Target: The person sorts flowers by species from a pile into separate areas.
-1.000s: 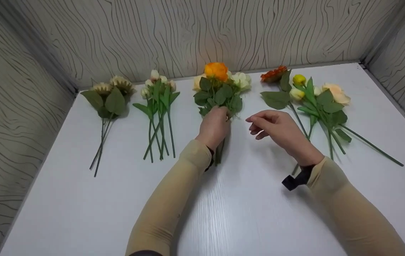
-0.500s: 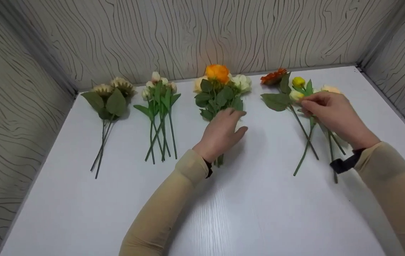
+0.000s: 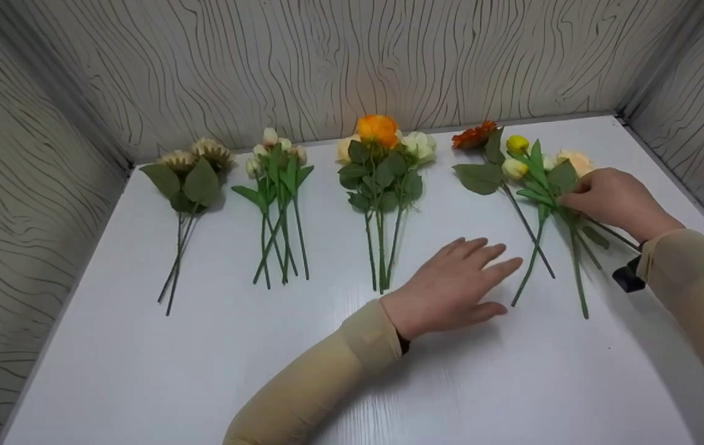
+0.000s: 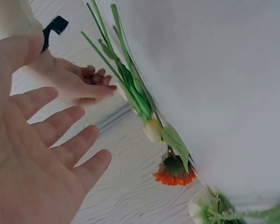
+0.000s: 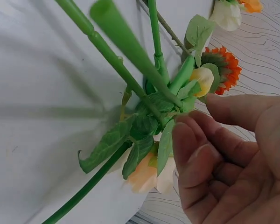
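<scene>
The left hand (image 3: 453, 287) is held over the white desk (image 3: 203, 371), fingers spread wide, near the yellow tulips (image 3: 515, 168)' stems. The right hand (image 3: 620, 201), fingers curled, is at the peach rose (image 3: 576, 162) lying on the desk's right side; whether it pinches the leaves (image 3: 562, 177), I cannot tell.

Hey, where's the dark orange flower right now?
In the head view, the dark orange flower lies right of centre near the far edge of the table, between the bright orange bloom on its left and the bright yellow tulip on its right.
</scene>
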Demonstrator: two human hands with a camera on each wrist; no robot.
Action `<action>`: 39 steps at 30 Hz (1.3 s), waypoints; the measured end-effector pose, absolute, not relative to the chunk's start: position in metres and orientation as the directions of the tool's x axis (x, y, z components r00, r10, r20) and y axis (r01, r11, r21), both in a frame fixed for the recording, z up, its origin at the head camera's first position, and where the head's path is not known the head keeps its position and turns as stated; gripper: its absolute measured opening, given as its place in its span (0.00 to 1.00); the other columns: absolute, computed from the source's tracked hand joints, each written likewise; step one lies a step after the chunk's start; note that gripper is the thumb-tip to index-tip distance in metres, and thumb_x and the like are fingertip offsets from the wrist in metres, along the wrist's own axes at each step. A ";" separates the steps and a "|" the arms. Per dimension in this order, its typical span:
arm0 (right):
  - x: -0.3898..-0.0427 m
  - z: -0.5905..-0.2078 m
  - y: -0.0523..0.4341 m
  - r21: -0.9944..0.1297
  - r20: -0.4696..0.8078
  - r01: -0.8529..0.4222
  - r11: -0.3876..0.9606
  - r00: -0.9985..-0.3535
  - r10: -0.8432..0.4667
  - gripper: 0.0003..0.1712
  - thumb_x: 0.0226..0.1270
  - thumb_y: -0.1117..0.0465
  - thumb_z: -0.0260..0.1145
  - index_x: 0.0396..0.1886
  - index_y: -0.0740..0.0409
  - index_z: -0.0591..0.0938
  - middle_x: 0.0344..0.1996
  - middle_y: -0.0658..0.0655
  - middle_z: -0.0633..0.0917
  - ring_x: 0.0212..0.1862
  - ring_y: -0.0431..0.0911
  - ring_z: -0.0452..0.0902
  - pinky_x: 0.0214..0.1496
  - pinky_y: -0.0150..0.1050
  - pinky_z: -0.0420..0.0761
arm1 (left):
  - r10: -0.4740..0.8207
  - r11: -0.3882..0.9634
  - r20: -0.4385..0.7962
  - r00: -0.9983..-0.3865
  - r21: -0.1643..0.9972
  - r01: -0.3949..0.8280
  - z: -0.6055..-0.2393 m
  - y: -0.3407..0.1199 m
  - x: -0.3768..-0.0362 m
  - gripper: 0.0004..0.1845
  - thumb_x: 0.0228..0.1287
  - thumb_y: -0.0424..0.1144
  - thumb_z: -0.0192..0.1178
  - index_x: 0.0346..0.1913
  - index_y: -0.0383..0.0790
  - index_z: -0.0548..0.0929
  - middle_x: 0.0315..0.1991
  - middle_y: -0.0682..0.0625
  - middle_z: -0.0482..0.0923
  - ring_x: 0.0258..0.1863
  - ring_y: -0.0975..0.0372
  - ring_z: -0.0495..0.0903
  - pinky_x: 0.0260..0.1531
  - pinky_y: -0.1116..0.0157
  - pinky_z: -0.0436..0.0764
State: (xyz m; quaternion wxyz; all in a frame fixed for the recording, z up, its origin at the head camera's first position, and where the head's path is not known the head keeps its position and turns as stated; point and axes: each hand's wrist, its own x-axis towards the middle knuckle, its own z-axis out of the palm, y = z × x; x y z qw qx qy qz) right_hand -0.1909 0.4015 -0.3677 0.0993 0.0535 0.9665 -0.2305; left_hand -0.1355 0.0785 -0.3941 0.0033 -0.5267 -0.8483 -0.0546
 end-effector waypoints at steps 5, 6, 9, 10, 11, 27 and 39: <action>-0.194 -0.372 0.400 -0.425 -0.281 0.179 0.887 -0.958 0.059 0.21 0.70 0.50 0.68 0.28 0.65 0.83 0.24 0.57 0.82 0.27 0.49 0.74 0.26 0.42 0.74 | 0.927 0.373 0.015 -0.374 0.054 0.926 -0.397 0.089 -0.116 0.40 0.74 0.64 0.53 0.82 0.58 0.55 0.80 0.54 0.56 0.79 0.59 0.52 0.77 0.58 0.50; -0.194 -0.373 0.400 -0.426 -0.284 0.181 0.887 -0.957 0.059 0.21 0.69 0.50 0.69 0.26 0.64 0.83 0.23 0.56 0.82 0.26 0.49 0.75 0.26 0.42 0.74 | 0.931 0.365 0.004 -0.365 0.049 0.930 -0.397 0.090 -0.114 0.40 0.74 0.64 0.53 0.82 0.59 0.55 0.80 0.55 0.56 0.79 0.59 0.52 0.77 0.59 0.49; -0.192 -0.375 0.400 -0.440 -0.302 0.209 0.873 -0.950 0.076 0.21 0.68 0.49 0.70 0.23 0.61 0.80 0.21 0.55 0.81 0.26 0.49 0.75 0.26 0.42 0.73 | 0.937 0.348 -0.007 -0.348 0.043 0.936 -0.399 0.092 -0.112 0.40 0.74 0.65 0.52 0.82 0.59 0.55 0.80 0.55 0.56 0.79 0.60 0.52 0.77 0.59 0.49; -0.192 -0.375 0.401 -0.447 -0.310 0.220 0.867 -0.947 0.081 0.21 0.68 0.50 0.70 0.22 0.61 0.80 0.20 0.55 0.81 0.27 0.49 0.75 0.27 0.42 0.73 | 0.938 0.345 -0.005 -0.346 0.045 0.937 -0.399 0.092 -0.112 0.39 0.74 0.65 0.52 0.82 0.59 0.55 0.80 0.55 0.56 0.79 0.60 0.52 0.77 0.59 0.50; -0.192 -0.375 0.401 -0.457 -0.318 0.227 0.860 -0.945 0.081 0.21 0.68 0.50 0.70 0.22 0.61 0.80 0.20 0.54 0.81 0.27 0.49 0.75 0.27 0.43 0.74 | 0.939 0.343 0.000 -0.344 0.050 0.938 -0.399 0.091 -0.113 0.39 0.74 0.64 0.52 0.82 0.58 0.56 0.80 0.55 0.56 0.79 0.60 0.52 0.77 0.59 0.50; -0.185 -0.368 0.417 -0.530 -0.344 0.271 0.804 -0.935 0.088 0.21 0.73 0.51 0.66 0.35 0.68 0.85 0.24 0.53 0.83 0.31 0.46 0.77 0.33 0.42 0.79 | 0.924 0.351 0.100 -0.369 0.158 0.923 -0.389 0.075 -0.127 0.33 0.77 0.58 0.53 0.79 0.53 0.64 0.78 0.52 0.62 0.78 0.61 0.56 0.76 0.64 0.49; -0.164 -0.364 0.369 -0.746 -0.166 0.192 0.638 -0.981 0.101 0.37 0.72 0.35 0.63 0.58 0.66 0.82 0.41 0.56 0.85 0.39 0.45 0.81 0.42 0.39 0.84 | 0.650 0.392 0.212 -0.730 0.729 0.561 -0.373 0.043 -0.162 0.15 0.79 0.46 0.57 0.60 0.48 0.86 0.56 0.60 0.83 0.57 0.70 0.78 0.59 0.70 0.75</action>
